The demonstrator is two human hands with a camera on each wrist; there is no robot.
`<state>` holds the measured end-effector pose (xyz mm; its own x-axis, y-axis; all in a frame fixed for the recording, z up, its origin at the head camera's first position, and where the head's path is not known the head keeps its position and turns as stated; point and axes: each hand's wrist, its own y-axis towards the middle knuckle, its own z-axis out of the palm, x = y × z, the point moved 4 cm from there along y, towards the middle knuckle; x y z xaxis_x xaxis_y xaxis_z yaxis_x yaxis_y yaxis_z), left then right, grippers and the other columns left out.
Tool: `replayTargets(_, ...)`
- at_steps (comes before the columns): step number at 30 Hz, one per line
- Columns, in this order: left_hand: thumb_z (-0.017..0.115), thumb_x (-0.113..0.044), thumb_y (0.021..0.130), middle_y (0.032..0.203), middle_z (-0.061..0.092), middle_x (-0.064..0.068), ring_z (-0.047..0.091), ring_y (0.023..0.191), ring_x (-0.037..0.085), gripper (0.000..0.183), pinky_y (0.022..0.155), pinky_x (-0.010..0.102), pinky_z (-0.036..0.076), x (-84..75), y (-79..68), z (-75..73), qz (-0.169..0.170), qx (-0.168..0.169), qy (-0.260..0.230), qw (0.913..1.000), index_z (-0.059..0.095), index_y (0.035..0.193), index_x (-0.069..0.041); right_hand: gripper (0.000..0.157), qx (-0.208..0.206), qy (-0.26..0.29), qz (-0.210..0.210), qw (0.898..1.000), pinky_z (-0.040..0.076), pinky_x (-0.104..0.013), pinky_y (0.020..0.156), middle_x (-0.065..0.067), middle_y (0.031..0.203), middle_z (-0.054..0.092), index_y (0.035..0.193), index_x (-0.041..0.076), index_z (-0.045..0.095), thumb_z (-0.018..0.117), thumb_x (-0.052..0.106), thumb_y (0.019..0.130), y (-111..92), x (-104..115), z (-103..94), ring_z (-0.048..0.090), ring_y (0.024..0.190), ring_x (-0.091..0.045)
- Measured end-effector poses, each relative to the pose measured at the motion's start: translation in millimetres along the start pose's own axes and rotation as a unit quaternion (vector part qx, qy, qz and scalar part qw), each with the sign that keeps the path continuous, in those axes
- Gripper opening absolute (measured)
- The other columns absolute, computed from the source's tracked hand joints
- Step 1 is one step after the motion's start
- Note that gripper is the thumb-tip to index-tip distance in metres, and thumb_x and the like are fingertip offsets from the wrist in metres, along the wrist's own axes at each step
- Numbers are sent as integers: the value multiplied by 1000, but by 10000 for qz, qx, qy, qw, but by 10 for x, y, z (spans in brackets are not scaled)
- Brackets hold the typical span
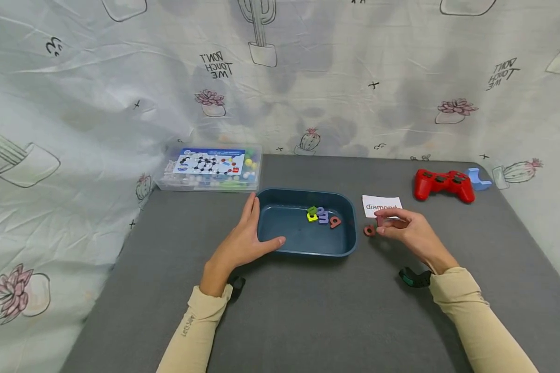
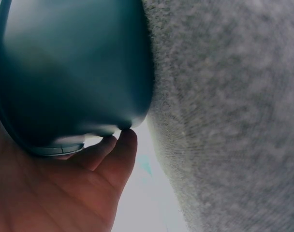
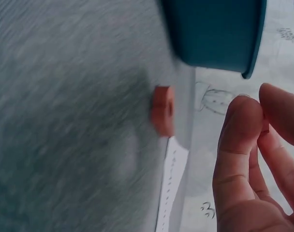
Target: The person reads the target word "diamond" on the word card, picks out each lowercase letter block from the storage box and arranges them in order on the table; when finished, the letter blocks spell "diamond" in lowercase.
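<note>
Pinching a small reddish piece (image 1: 380, 221) between thumb and fingertips of the nearly closed right grip (image 1: 403, 226), by a white card (image 1: 371, 202) printed "diamond" and near a reddish-brown ring-shaped piece (image 1: 369, 230) on the table (image 1: 308, 316). Spreading the left grip (image 1: 242, 239) wide at the near-left corner of a dark teal tray (image 1: 282, 220), with thumb over the near rim and fingers against the outer wall. Seen inside, toward the right: coloured letter pieces (image 1: 323, 219).

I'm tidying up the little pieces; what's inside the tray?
Inside the tray: a green piece, a yellow piece, purple pieces and a reddish piece. The left hand covers the near left corner; anything there is hidden.
</note>
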<state>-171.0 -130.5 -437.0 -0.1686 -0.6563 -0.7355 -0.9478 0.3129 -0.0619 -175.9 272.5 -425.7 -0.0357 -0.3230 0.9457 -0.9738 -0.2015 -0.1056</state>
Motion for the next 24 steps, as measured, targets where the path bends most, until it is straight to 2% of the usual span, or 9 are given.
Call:
replayTargets(7,74,-66,91,178,-18,2,15,162,36,127,120,65,28,11,13,25,-11,-16,-34,10000,-7,172,-11,43,-33,-656,155,9977,57,-25,81,-16,111,75,138,-10,62,76,5,100,15,-119,-68,70,92,-12)
replayTargets(12,74,-65,91,178,-17,3,15,162,37,127,120,65,28,13,19,24,2,-11,-4,10000,-7,172,-9,38,-43,-1236,-45,9923,55,-24,73,-17,102,75,133,-12,66,75,-1,97,33,-168,-71,67,86,-11)
replayTargets(17,74,-65,91,178,-17,3,15,162,36,127,120,65,29,22,25,31,19,-39,-17,10000,-7,172,-10,34,-15,-1836,-251,9827,53,-22,72,-12,98,74,127,-10,70,78,0,96,64,-165,-38,65,85,-16)
replayTargets(24,73,-67,91,178,-18,3,16,161,36,127,120,66,29,37,23,35,13,-29,21,10000,-8,172,-11,29,20,-2423,-455,9691,51,-26,72,-9,95,72,121,-7,73,79,0,94,130,-164,8,65,85,-20)
